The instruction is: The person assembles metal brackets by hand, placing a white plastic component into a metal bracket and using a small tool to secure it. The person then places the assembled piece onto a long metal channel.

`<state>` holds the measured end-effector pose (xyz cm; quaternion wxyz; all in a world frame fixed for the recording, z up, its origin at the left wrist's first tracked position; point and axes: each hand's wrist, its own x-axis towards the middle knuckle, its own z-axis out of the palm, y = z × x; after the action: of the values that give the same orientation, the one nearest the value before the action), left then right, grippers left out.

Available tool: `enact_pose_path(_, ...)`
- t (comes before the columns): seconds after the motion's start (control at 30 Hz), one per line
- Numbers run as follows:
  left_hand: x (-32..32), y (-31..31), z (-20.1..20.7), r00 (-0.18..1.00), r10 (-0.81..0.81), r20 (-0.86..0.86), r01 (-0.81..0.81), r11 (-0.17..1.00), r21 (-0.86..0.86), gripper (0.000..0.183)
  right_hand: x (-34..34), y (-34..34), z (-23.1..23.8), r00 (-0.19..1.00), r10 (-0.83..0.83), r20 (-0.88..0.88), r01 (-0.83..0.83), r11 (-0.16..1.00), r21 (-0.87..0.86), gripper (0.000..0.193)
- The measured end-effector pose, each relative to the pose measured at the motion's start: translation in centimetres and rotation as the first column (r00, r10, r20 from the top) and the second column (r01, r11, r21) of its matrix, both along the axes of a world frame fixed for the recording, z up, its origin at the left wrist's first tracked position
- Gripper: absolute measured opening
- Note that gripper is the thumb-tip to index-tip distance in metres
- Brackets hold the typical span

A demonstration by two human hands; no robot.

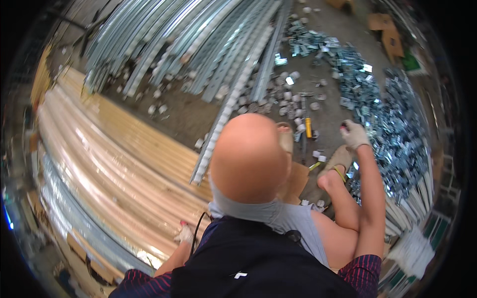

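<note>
The right hand (354, 133), in a pale work glove, reaches out over the floor beside a wide heap of small shiny metal clips (397, 134), fingers bent near its edge. The left hand (185, 232), also gloved, rests low against long pale metal rails (109, 169)

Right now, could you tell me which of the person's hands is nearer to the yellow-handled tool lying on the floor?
The right hand, gloved, is nearer: it sits just right of the yellow-handled tool, beside the heap of metal brackets. The left hand is far off, low on the left by the long pale boards.
</note>
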<state>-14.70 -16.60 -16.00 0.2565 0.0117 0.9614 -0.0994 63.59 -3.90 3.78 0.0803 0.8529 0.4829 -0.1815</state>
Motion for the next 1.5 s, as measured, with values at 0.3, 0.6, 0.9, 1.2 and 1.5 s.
enact_pose_path(0.3, -0.9, 5.7, 4.4, 0.912, -0.388, 0.134, 0.408, 0.889, -0.206, 0.088, -3.8, 1.2, -6.5, 0.966, -0.152, -0.212, 0.127, 0.984, -0.125, 0.039)
enact_pose_path(0.6, 12.5, 27.1, 13.8, -0.131, -0.895, 0.427, 0.988, -0.083, 0.13, 0.075, -2.8, -3.0, -11.1, 0.895, -0.332, -0.299, 0.342, 0.94, -0.019, 0.037)
enact_pose_path(0.9, 29.2, 34.8, 14.7, -0.21, -0.967, 0.143, 0.945, -0.163, 0.284, 0.066, -8.7, 2.2, -12.6, 0.864, -0.389, -0.32, 0.415, 0.91, 0.016, 0.037)
enact_pose_path(1.2, 25.7, 34.2, 16.5, -0.124, -0.973, 0.195, 0.966, -0.073, 0.249, 0.058, -8.8, 2.7, -13.1, 0.906, -0.376, -0.195, 0.396, 0.915, 0.075, 0.038)
enact_pose_path(1.5, 25.6, 30.7, 17.3, -0.017, -0.96, 0.278, 0.964, 0.058, 0.26, 0.053, -7.9, 3.0, -13.9, 0.91, -0.344, -0.231, 0.355, 0.935, 0.01, 0.039)
